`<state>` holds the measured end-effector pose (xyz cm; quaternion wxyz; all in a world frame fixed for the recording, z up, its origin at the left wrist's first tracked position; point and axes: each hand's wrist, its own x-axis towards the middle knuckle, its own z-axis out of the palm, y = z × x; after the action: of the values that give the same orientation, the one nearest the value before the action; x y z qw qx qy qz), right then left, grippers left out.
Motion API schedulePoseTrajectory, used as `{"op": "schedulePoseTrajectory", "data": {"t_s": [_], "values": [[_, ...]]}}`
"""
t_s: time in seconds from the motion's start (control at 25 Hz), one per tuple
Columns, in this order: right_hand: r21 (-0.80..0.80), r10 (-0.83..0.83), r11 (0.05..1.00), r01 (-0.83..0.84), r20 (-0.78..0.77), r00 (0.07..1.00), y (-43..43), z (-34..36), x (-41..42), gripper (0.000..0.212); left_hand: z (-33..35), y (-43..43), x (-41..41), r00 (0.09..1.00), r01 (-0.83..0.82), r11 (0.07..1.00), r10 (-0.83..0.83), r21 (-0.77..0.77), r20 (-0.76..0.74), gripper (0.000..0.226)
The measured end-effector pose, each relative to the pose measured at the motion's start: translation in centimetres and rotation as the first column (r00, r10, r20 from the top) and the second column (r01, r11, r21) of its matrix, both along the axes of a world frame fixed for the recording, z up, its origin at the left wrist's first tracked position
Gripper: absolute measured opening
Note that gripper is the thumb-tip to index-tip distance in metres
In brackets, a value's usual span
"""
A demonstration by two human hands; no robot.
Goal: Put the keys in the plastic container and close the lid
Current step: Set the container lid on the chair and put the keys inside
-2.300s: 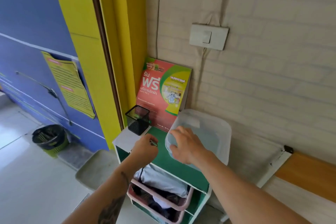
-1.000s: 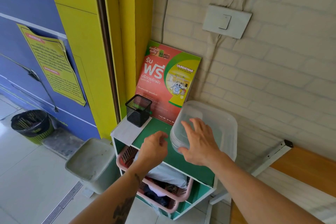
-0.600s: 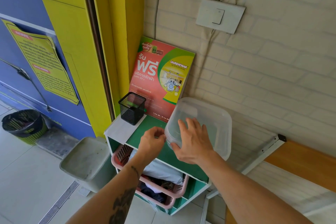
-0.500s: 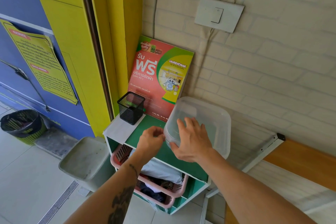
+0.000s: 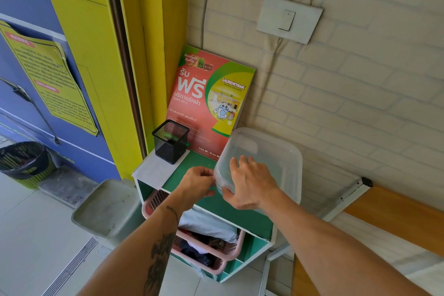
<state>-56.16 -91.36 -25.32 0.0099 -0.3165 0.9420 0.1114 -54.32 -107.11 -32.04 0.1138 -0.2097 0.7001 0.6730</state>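
Container (image 5: 276, 156), clear plastic with its lid on, sits on the right part of the green shelf top (image 5: 199, 163), against the brick wall. Right hand (image 5: 249, 185) lies spread on the lid, fingers flat, thumb under the near corner: a wide grip on the box edge. Left hand (image 5: 198, 184) is curled just beside that corner, its fingertips touching the rim; whether it holds the keys I cannot tell. Behind stand a black mesh cup (image 5: 170, 140) and a red poster (image 5: 204, 103). A pink basket (image 5: 211, 245) sits below.
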Motion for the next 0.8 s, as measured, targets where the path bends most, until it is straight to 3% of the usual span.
{"op": "schedulePoseTrajectory", "data": {"t_s": [0.24, 0.4, 0.6, 0.8], "values": [[-0.107, 0.017, 0.994, -0.02, -0.025, 1.0, 0.7, 2.2, -0.8, 0.053, 0.4, 0.0, 0.1, 1.0, -0.002, 1.0, 0.002, 0.023, -0.002, 0.007], [-0.12, 0.013, 0.993, -0.015, -0.018, 1.0, 1.0, 2.9, -0.9, 0.05, 0.3, 0.1, 0.2, 1.0, -0.016, 1.0, 0.016, 0.013, -0.01, 0.007], [-0.111, -0.02, 0.994, 0.02, 0.002, 1.0, 1.2, 2.7, -0.8, 0.056, -0.3, 0.3, 0.2, 0.998, -0.047, 0.999, 0.047, 0.004, -0.045, 0.007], [-0.154, -0.092, 0.983, 0.098, 0.043, 0.995, 1.0, 0.5, 0.5, 0.078, 0.0, 0.3, 0.5, 0.99, -0.083, 0.988, 0.066, -0.134, -0.125, 0.014]]}}
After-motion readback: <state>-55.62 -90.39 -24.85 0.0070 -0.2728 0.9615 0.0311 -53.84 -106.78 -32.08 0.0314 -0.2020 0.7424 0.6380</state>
